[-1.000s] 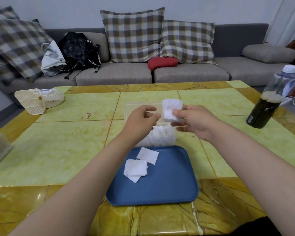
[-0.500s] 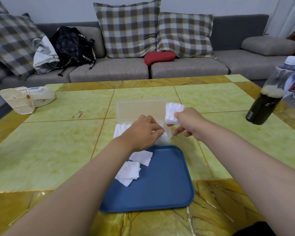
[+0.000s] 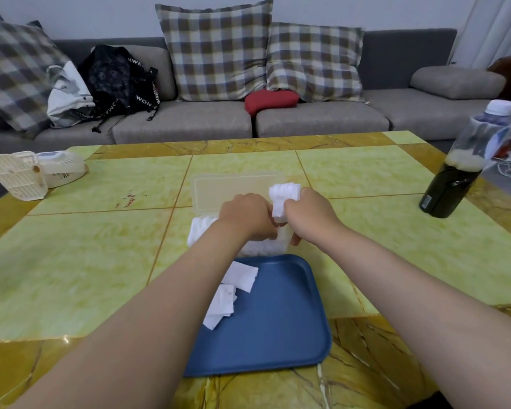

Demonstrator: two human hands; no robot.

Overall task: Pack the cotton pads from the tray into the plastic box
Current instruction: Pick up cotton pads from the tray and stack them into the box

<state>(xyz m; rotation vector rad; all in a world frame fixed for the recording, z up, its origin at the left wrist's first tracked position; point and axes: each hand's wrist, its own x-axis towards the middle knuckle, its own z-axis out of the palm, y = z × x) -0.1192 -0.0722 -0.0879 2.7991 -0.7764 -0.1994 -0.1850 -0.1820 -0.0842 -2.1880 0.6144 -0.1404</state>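
Box holds pads; tray: loose pads; right grip holds stack.

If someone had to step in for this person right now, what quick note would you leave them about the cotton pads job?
Left hand: down on the pads in the plastic box; its fingers are hidden, so the grip is unclear.
Right hand: pinches a stack of cotton pads above the box's right end.
Done: the box, lid open, sits just beyond the blue tray and looks mostly filled.
Left: slot in the held stack, then the few loose pads on the tray's left side.
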